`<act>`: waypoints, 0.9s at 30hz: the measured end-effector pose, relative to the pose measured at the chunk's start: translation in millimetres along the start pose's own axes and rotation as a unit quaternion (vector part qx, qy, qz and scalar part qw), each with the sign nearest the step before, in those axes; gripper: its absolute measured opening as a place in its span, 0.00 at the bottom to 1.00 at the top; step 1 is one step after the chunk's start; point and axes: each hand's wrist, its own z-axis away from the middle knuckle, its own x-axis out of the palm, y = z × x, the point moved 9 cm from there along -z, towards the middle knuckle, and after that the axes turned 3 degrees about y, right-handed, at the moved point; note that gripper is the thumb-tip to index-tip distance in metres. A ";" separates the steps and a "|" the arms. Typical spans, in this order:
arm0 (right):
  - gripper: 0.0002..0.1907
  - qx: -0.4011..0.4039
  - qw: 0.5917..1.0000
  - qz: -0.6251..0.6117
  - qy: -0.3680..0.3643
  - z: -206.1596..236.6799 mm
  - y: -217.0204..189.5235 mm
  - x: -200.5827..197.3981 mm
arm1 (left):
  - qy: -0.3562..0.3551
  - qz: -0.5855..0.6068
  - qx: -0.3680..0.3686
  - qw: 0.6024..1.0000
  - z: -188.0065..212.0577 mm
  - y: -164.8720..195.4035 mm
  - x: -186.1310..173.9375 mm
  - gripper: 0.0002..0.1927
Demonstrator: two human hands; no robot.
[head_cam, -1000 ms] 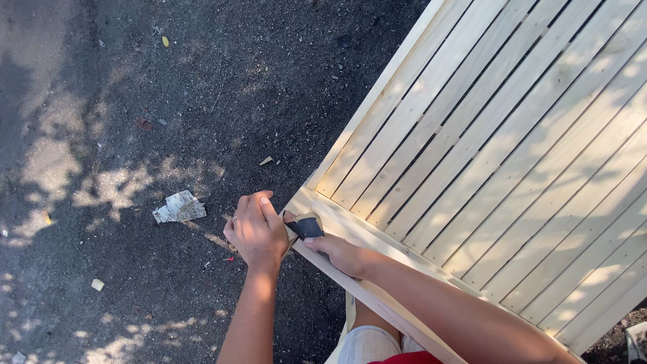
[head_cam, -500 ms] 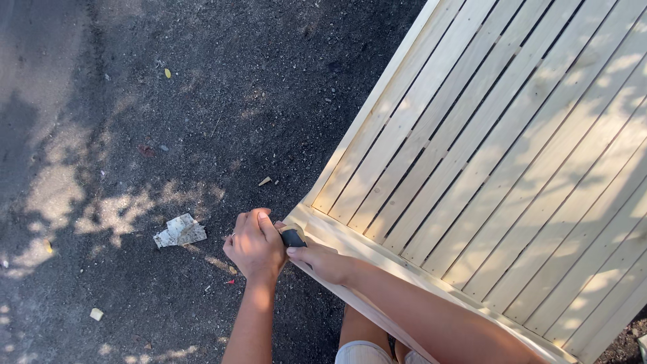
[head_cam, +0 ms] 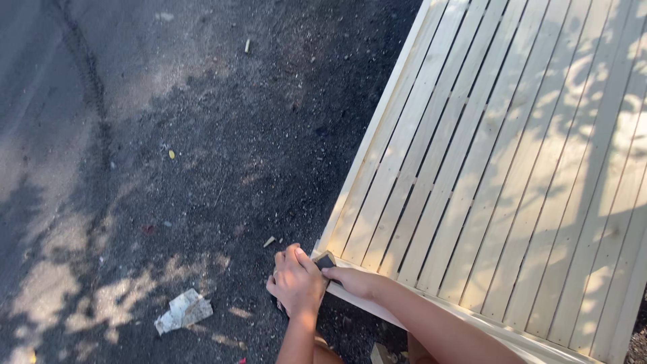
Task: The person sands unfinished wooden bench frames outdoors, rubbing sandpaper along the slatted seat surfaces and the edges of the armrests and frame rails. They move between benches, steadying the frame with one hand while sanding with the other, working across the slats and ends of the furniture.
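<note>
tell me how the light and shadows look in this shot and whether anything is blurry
Head view: strong sun through foliage throws dappled shade across the pale slatted wooden panel and the dark ground; sunlit patches on the slats look nearly washed out. The left hand and right hand, meeting at a small dark block on the panel's corner, look sharp, as does the crumpled paper scrap; no clear motion blur.

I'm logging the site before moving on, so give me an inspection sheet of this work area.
Surface: dark gritty asphalt ground, sun-dappled.
Job's things: pale slatted wooden panel lying flat; small dark block at its near corner.
Clutter: crumpled whitish paper scrap; small wood chip; scattered bits.
Hands: left hand curled by the corner beside the block; right hand resting on the panel's edge, fingertips at the block.
Cables: nothing seen.
Surroundings: leaf shadows; nothing else seen.
</note>
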 end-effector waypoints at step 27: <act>0.32 0.103 0.902 0.150 0.391 57.7 -128.2 -45.3 | -0.161 0.021 0.425 0.891 -102.4 194.9 -177.2 0.25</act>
